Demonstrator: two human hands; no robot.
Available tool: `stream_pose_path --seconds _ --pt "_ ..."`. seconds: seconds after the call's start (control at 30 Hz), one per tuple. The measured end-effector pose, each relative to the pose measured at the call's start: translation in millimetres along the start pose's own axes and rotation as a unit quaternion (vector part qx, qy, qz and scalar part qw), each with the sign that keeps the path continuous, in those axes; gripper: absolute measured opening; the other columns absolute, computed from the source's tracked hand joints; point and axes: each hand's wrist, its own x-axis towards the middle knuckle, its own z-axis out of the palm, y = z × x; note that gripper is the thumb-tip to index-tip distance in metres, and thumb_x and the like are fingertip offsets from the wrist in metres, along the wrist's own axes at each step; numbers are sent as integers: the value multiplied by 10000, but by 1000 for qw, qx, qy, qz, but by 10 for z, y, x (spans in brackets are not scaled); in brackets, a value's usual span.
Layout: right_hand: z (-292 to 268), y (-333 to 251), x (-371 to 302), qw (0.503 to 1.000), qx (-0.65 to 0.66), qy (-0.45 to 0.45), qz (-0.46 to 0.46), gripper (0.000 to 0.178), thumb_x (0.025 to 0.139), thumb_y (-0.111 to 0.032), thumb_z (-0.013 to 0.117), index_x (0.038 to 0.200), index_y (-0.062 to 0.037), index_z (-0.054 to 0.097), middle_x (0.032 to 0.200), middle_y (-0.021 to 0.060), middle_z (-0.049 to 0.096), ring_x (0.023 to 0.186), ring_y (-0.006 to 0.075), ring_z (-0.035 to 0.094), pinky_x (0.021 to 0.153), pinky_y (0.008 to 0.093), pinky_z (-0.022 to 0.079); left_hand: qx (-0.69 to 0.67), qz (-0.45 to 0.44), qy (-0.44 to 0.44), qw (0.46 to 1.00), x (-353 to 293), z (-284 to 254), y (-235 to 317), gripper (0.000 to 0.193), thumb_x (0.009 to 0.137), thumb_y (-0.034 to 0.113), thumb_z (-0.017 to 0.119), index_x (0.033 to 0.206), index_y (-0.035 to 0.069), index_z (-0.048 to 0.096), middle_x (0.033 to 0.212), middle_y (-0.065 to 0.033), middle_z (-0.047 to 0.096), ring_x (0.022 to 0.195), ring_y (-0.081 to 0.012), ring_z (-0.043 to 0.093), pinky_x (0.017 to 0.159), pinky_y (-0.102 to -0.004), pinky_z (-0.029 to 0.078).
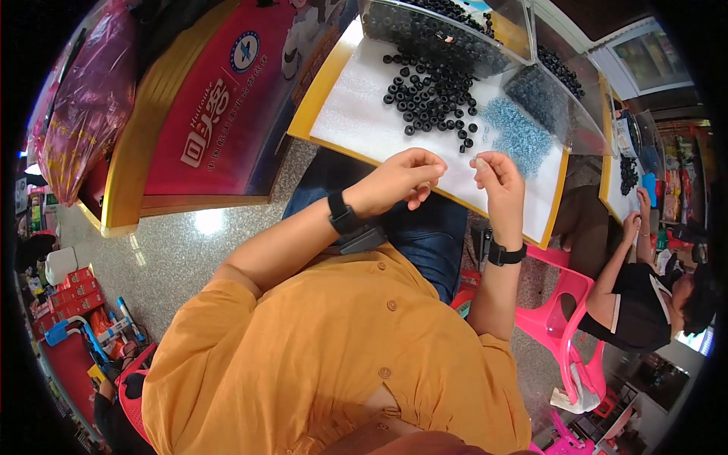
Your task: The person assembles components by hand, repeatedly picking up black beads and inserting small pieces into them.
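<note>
Seated at a yellow-edged work tray (322,83) lined w/ white foam sheet, we hold both hands up just above its near edge. Our left hand (398,180) has fingers curled in tight, tips pinched together toward the right; what sits in the pinch is too small to tell. Our right hand (497,178) is upright, thumb and forefinger narrowed to a pinch around a tiny pale piece, other fingers folded. The two hands are near each other, not touching.

On the foam, toward the tray's far side, lies a loose scatter of black rings (432,95), well apart from the hands. A heap of small blue rings (519,133) sits by the right edge, just beyond our right hand. Clear plastic bags (455,30) w/ more black pieces rest along the far edge.

Black wristbands on both arms; orange shirt (318,356) and blue jeans below. At right, another person (644,303) in black works at a neighbouring tray, beside a pink plastic chair (557,318).
</note>
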Motion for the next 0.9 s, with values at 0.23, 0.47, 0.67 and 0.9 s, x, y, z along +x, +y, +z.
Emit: stream_pose_path --seconds 0.23,0.47,0.67,0.9 --pt "118 111 -113 991 134 21 6 177 916 -121 688 1038 6 677 846 -7 634 710 52 515 647 193 425 260 170 54 949 420 156 -163 226 904 209 709 1042 31 681 790 35 556 677 -57 472 602 -217 414" --pt "51 232 -153 983 177 37 8 175 920 -119 680 1033 13 694 810 -14 620 692 48 502 625 189 407 323 278 84 901 504 221 -244 228 874 214 730 992 19 738 792 -54 632 710 -116 571 661 -266 475" --pt "29 221 -172 987 144 67 -17 170 944 -159 661 1010 -6 695 800 -20 621 662 37 491 589 182 392 382 255 96 883 511 297 -137 178 891 168 721 976 13 732 800 -15 618 731 -89 539 658 -254 450" --pt "18 176 -167 973 201 36 110 339 1012 -341 560 889 -35 638 714 -25 551 602 25 461 503 182 356 438 321 84 835 542 352 -95 143 876 146 722 946 22 731 746 -41 595 677 -127 530 615 -276 439"
